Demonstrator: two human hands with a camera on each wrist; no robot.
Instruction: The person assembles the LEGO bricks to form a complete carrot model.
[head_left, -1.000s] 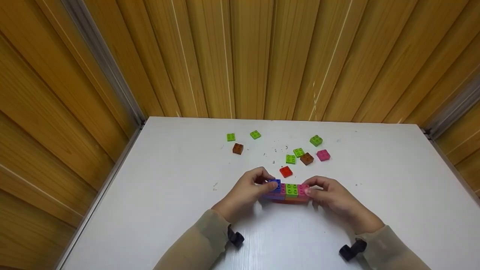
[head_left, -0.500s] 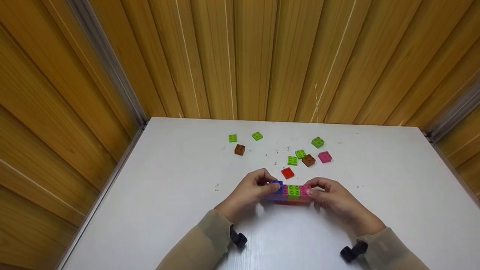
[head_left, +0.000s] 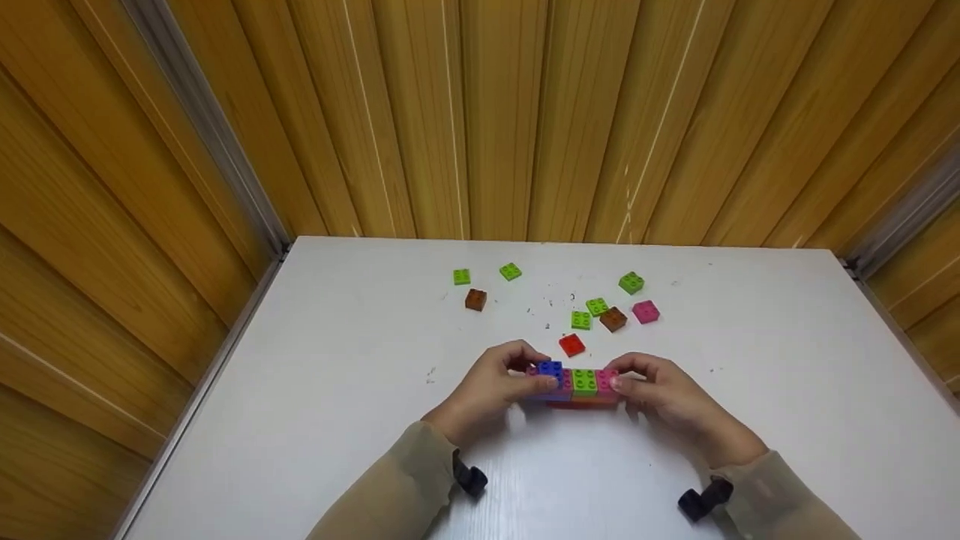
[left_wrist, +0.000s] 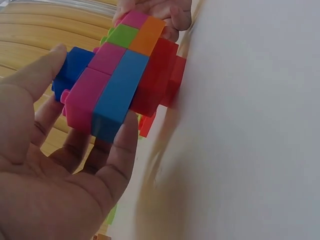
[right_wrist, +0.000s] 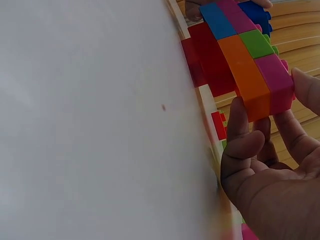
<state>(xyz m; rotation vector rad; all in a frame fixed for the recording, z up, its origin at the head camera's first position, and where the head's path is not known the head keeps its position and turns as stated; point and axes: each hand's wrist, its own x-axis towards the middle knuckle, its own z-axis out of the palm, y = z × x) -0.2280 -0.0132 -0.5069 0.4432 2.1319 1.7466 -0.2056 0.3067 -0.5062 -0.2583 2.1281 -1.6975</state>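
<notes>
Gripping the brick block (head_left: 574,384) at lower centre of the desk (head_left: 337,390): left hand (head_left: 491,390) and right hand (head_left: 675,405) fingers are pinching opposite ends, long axis running left-right between them.

White table (head_left: 337,390) against wooden wall panels (head_left: 510,112). Loose bricks on it: green ones (head_left: 461,277) (head_left: 511,271) (head_left: 631,283) (head_left: 597,306) (head_left: 581,320), brown ones (head_left: 475,299) (head_left: 613,319), a pink one (head_left: 646,311), a red one (head_left: 571,345)
</notes>
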